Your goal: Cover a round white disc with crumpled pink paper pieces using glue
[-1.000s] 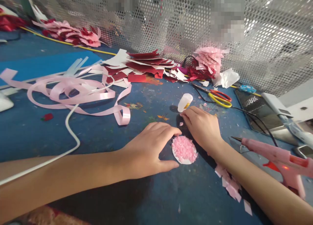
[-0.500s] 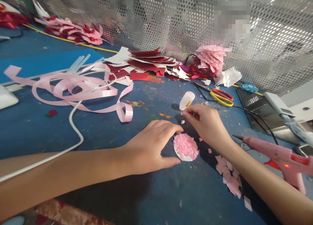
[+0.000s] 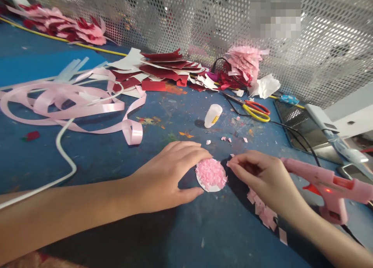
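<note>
Centrally, pink-covered disc (image 3: pixel 211 174) flat on table (image 3: pixel 186 229). Left hand (image 3: pixel 171 174) half-spread at disc's left edge. Right hand (image 3: pixel 256 169) right of disc, fingertips pinching small pink scrap (image 3: pixel 228 164). Bare tabletop below disc.

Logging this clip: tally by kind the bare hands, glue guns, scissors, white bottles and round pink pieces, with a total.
Left hand and right hand: 2
Glue gun: 1
Scissors: 1
White bottle: 1
Round pink piece: 1
Total: 6
</note>
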`<state>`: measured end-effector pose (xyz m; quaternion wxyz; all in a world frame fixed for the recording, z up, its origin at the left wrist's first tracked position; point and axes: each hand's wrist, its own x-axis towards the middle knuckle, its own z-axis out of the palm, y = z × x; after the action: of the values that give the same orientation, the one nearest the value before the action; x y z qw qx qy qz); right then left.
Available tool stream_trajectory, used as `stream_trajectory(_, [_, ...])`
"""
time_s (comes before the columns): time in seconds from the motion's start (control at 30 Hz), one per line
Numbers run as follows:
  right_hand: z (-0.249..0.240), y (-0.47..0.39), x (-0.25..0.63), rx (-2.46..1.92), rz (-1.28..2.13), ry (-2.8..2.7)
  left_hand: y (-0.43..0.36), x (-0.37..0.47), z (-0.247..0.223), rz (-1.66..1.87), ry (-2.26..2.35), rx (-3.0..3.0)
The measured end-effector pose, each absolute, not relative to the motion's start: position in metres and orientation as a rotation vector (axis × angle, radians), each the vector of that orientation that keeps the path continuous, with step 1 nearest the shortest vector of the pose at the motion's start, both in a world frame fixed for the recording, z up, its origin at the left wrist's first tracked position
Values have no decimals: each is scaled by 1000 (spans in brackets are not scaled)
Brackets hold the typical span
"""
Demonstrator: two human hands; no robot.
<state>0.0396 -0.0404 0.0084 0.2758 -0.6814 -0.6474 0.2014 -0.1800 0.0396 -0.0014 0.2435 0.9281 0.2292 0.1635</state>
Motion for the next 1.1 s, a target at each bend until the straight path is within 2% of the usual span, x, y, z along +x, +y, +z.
stream_trajectory(0.2, [0, -44, 38, -1770, 404, -1922, 42, -180, 1, 346, 625, 2564])
stream_trajectory(0.67, [5, -45, 38, -1531, -97, -2452, 42, -179, -4, 435, 616, 2522])
stream_trajectory(0.73, [4, -45, 37, -1542, -82, -2429, 42, -179, -5, 438, 612, 2522])
stream_trajectory(0.93, [11, -44, 39, -1680, 356, -2191, 41, -179, -5, 448, 646, 2509])
stream_trajectory(1.1, [27, -29, 39, -1771, 159, -2069, 41, -179, -4, 441, 653, 2509])
